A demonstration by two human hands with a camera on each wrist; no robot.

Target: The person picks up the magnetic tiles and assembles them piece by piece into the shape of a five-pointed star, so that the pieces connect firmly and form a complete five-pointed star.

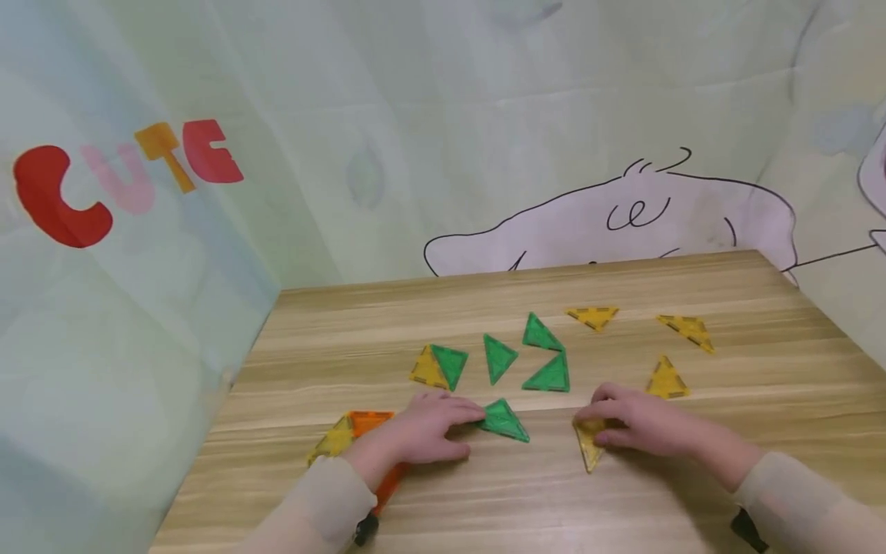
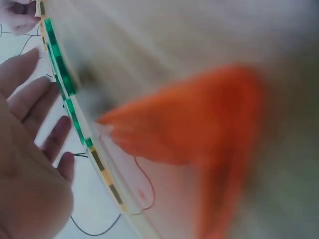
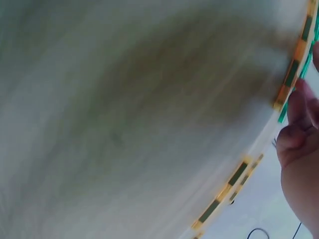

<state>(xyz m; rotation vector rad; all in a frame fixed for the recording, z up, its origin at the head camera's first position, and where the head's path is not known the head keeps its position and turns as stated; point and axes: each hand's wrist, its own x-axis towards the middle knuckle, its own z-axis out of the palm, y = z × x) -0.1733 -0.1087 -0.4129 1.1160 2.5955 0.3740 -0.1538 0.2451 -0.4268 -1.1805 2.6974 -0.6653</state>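
Firstly, one wood-grained bench (image 1: 526,508), giving a broad level base. Left grip (image 1: 431,431), fingers outstretched, touches a green triangle (image 1: 505,420) lying mid-bench, seemingly to steady it; right grip (image 1: 637,419) pinches a yellow triangle (image 1: 587,448) farther right, presumably for control.

A green triangular tile (image 1: 505,421) lies flat just below the frame's centre, and to its right, apart, a yellow triangular tile (image 1: 587,450) points toward the bottom edge.

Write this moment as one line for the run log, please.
left grip: at green triangle | right grip: holds yellow triangle | table: more triangles, green and yellow
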